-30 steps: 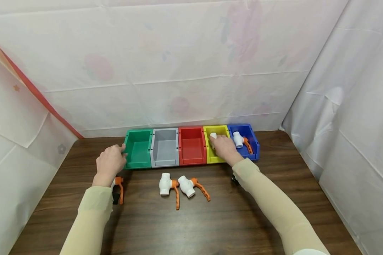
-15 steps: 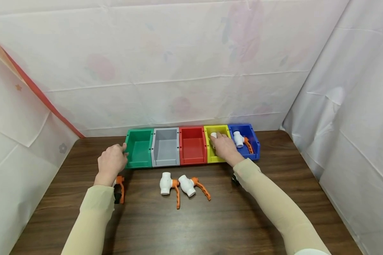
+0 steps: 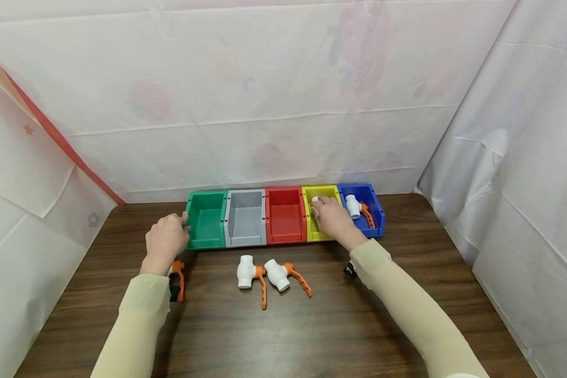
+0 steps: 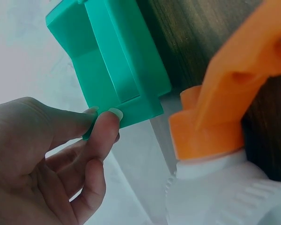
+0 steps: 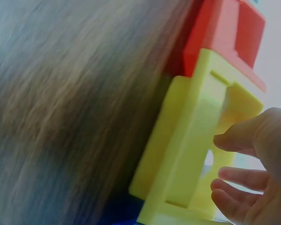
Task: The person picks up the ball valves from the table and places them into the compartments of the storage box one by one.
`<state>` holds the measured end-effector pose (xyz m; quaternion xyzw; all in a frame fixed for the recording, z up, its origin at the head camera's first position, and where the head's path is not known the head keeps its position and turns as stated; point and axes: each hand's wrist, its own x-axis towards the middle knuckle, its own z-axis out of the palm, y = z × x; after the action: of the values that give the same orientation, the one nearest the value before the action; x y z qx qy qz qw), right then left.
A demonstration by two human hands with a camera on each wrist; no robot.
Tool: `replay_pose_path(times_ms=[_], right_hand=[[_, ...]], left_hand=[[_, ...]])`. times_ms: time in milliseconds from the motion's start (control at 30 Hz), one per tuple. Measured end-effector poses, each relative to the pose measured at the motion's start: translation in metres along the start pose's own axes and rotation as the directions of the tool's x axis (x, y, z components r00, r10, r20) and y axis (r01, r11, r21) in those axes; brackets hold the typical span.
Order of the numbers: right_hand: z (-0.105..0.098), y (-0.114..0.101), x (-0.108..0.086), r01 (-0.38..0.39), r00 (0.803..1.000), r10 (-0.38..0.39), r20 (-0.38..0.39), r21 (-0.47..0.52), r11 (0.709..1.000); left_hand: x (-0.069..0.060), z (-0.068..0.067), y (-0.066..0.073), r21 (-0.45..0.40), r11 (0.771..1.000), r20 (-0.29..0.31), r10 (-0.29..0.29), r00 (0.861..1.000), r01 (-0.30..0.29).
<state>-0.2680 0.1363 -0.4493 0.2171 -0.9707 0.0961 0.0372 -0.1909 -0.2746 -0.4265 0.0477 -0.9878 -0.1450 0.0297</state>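
Note:
My left hand (image 3: 166, 239) pinches the side wall of the green bin (image 3: 189, 220) between thumb and finger, as the left wrist view confirms. Under that wrist lies a white ball valve with an orange handle (image 3: 179, 281), partly hidden; the left wrist view shows its white body (image 4: 210, 187) up close. My right hand (image 3: 333, 218) is over the yellow bin (image 3: 322, 189), fingers loosely bent and thumb apart. Just beyond its fingertips a bit of a white valve (image 3: 315, 199) shows inside, mostly hidden by the hand. The right wrist view has a small white patch (image 5: 208, 159) there.
A grey bin (image 3: 245, 242) and a red bin (image 3: 285, 239) stand between green and yellow. At the right end, a blue bin (image 3: 380, 223) contains a ball valve (image 3: 353, 207). Two more ball valves, a left one (image 3: 245, 272) and a right one (image 3: 277, 275), lie in front.
Less of the white valve in the yellow bin shows past my right hand, whose wrist has shifted slightly right. My left hand stays at the green bin.

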Motion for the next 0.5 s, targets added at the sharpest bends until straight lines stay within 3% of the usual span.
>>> replay_pose_path(times_ms=[233,500], right_hand=[[-0.01,-0.007,-0.007,-0.035,0.999,0.037,-0.018,0.061,0.998],[-0.013,-0.019,-0.018,0.0,0.998,0.006,-0.059,0.103,0.995]], left_hand=[[0.0,-0.001,0.001,0.003,1.0,-0.003,0.004,1.0,-0.004],[-0.001,-0.002,0.001,-0.006,1.0,0.02,-0.004,1.0,0.004]])
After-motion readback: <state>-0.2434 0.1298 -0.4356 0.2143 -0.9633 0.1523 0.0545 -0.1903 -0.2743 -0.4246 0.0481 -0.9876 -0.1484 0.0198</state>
